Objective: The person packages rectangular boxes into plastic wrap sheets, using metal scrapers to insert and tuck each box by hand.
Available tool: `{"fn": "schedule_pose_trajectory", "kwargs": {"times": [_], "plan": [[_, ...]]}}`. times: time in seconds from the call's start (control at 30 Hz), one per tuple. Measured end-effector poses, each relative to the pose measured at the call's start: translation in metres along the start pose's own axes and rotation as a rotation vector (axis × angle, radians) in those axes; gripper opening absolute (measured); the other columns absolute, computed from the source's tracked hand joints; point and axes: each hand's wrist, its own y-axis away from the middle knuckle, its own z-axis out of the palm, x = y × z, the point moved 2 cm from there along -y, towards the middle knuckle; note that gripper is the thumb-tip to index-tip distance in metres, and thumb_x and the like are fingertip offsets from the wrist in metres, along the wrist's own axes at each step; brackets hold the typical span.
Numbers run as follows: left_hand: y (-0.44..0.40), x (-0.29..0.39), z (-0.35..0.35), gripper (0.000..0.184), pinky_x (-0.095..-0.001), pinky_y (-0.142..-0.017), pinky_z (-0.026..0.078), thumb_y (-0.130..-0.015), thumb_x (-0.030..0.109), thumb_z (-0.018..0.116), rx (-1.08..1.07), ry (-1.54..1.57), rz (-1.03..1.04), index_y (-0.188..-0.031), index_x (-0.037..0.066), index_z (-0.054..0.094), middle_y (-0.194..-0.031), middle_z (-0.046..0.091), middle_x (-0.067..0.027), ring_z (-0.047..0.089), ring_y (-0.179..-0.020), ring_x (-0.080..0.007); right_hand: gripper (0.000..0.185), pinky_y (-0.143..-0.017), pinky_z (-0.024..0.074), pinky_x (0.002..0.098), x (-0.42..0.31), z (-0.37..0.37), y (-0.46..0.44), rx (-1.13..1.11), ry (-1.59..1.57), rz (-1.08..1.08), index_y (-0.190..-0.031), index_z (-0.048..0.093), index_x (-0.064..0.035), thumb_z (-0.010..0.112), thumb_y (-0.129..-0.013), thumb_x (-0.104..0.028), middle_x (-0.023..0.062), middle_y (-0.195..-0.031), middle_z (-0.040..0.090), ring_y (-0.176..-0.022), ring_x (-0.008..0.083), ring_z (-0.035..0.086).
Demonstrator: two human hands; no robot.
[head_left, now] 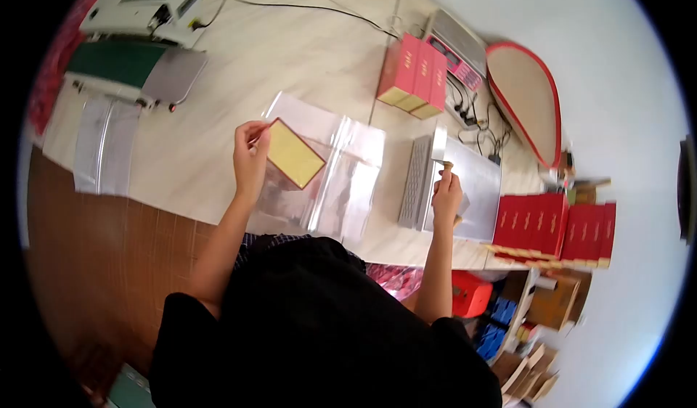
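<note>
Pinched by one edge in my left hand [251, 154] is a flat box [296, 154], its pale yellow face turned up and framed by a thin dark red rim. It is held over a clear plastic film sheet [356, 147] spread on the table. My right hand [446, 197] is closed above a silver metal box-like unit [475, 168] with a perforated side. A small brown end [448, 165] pokes out past its fingers; the rest of that piece is mostly hidden by the hand.
Several red boxes [417, 74] stand beside a scale [457, 41] with a pink keypad. More red boxes [534, 223] are stacked at right. A red-rimmed tray [526, 96] leans on the wall. A machine with a green belt [116, 63] occupies the left; cables cross the table.
</note>
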Motion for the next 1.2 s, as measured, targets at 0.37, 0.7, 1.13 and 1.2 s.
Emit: {"fn": "schedule_pose_trajectory", "kwargs": {"times": [0.37,0.7,1.13,1.2], "plan": [[0.016,0.014,0.019,0.097,-0.0422,-0.108,0.033,-0.071,0.015,0.084,-0.076,-0.605,0.159,-0.145,0.001,0.024,-0.140,0.027,-0.0197,0.033,-0.128,-0.0334,0.044,-0.094,0.0423,0.0477,0.139,-0.020,-0.014,0.222,0.514,0.441,-0.117,0.060,-0.0055,0.037,-0.101,-0.040,0.0194,-0.100,0.068,-0.097,0.0401,0.059],[0.021,0.013,-0.004,0.062,-0.0369,-0.112,0.027,-0.103,0.028,0.047,-0.163,-0.070,-0.094,-0.150,0.003,0.015,-0.147,0.033,-0.0182,0.034,-0.135,-0.0263,0.077,-0.101,0.0392,0.0474,0.079,0.114,0.062,-0.151,0.258,-0.521,-0.133,0.044,0.0029,0.082,-0.072,-0.024,0.0235,-0.127,0.052,-0.117,0.0419,0.049],[-0.054,-0.002,-0.017,0.075,-0.0377,-0.108,0.031,-0.101,0.060,0.012,-0.254,0.037,-0.165,-0.135,0.003,0.048,-0.134,0.054,-0.0113,0.048,-0.125,-0.0218,0.069,-0.096,0.0435,0.0360,-0.058,0.230,0.060,-0.637,-0.401,-0.224,-0.127,0.043,0.0020,0.081,-0.076,-0.025,0.0123,-0.111,0.057,-0.106,0.0218,0.055],[-0.070,-0.013,-0.007,0.069,-0.0363,-0.105,0.033,-0.103,0.056,0.018,-0.295,0.014,-0.193,-0.133,0.003,0.050,-0.131,0.057,-0.0103,0.051,-0.121,-0.0203,0.070,-0.092,0.0467,0.0345,-0.076,0.241,0.018,-0.513,-0.516,-0.056,-0.128,0.043,0.0039,0.080,-0.078,-0.029,0.0161,-0.111,0.058,-0.104,0.0223,0.057]]}}
